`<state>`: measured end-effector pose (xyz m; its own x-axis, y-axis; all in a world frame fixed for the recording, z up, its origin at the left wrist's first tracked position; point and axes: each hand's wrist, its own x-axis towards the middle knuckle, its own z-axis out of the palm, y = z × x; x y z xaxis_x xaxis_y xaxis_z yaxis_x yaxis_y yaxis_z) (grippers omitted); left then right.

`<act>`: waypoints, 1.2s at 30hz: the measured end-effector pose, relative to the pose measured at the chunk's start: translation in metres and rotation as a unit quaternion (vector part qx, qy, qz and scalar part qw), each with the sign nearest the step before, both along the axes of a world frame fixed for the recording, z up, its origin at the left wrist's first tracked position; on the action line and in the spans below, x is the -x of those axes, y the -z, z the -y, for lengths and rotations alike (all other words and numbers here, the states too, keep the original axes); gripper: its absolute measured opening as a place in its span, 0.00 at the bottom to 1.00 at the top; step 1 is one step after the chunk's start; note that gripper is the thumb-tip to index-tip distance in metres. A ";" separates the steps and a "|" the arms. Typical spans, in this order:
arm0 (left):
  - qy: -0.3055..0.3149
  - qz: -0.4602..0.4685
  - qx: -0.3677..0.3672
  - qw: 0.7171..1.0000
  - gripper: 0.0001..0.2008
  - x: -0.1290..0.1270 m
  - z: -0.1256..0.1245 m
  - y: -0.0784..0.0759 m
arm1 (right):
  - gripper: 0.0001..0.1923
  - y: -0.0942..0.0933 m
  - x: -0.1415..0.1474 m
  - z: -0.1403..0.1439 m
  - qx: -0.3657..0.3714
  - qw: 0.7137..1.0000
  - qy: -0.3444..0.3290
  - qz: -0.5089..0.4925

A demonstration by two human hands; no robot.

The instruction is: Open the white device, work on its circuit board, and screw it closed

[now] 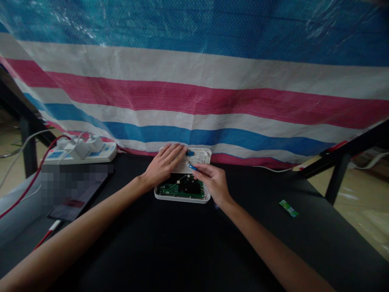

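Note:
A white plastic device housing lies opened on the black table in front of me. Its near half (182, 198) holds a green circuit board (172, 189) with a dark block and thin white wires. The far half (204, 155) shows its inner side, with a small blue part (190, 153) on it. My left hand (165, 162) rests flat over the left of this far half, fingers stretched. In my right hand (214, 180), fingers pinch a slim blue tool (192, 166) pointing at the far half; its exact kind is unclear, and my palm hides much of it.
At left stands a white power strip (103, 154) with plugged-in adapters and cables. A dark tablet-like device (75, 202) lies before it, with a red cable (42, 239). A small green packet (288, 208) sits to the right. Behind hangs a striped tarp (194, 97).

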<state>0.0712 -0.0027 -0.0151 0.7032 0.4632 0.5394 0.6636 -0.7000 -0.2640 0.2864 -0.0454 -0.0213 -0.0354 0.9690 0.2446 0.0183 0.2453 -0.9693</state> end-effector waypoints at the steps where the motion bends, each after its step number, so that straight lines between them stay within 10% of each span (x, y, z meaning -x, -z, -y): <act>1: 0.000 0.000 0.001 1.000 0.38 0.000 0.000 0.000 | 0.12 0.000 0.000 0.001 -0.018 1.000 0.010 0.023; 9: -0.003 -0.003 -0.004 1.000 0.38 0.000 0.002 -0.001 | 0.09 -0.008 -0.004 0.001 -0.323 0.889 0.121 0.301; 16: 0.001 0.004 -0.007 1.000 0.40 0.000 0.001 0.000 | 0.13 -0.005 -0.011 -0.014 -0.422 0.768 0.182 0.447; 36: -0.007 0.007 0.002 1.000 0.40 0.000 0.001 0.003 | 0.10 -0.021 -0.019 -0.030 -0.423 0.595 0.136 0.670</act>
